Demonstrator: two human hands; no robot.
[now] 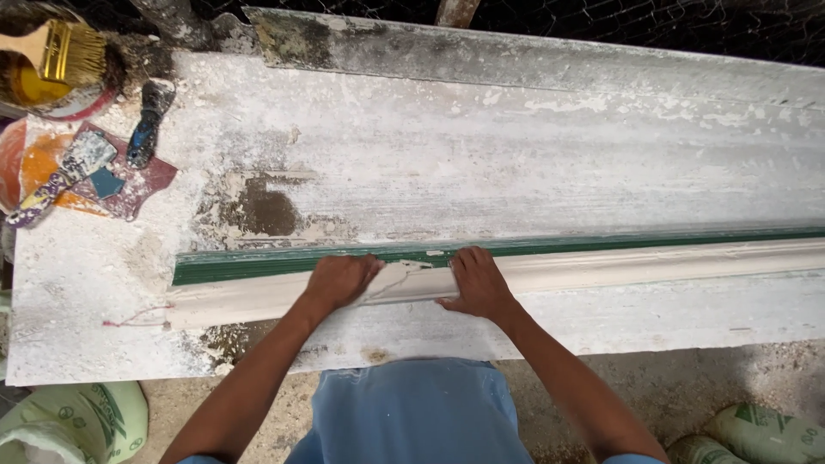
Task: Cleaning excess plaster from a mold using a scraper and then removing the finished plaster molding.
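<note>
Surface: plaster-caked desk (516, 146), white with dried residue, dark bare patch left of centre; wire mesh behind the far edge.
Workpiece: long white plaster moulding (653, 265) lies lengthwise along the near part of the desk, seated against a green strip (258, 265) that runs beside its far edge.
Left hand: left hand (341, 279) rests on top of the moulding, fingers together and curled down over the far edge; pressing, not gripping around anything.
Right hand: right hand (478, 282) lies flat on the moulding just beside the left, fingers together and extended toward the green strip; clamped on nothing.
Between hands: a short stretch of moulding with a faint hairline mark on it; whether it is a crack or a smear cannot be told.
Tools: two putty knives (69, 172) on a stained rag at the far left; a brush (60, 47) over a tin in the corner; all well apart from the hands.
Floor: filled sacks (82, 421) at left and right below the desk edge.
Judgement on handling: plaster of this section looks brittle; even, flat pressure from both palms, kept close together, appears sound. Twisting or lifting one end alone would risk a break.
</note>
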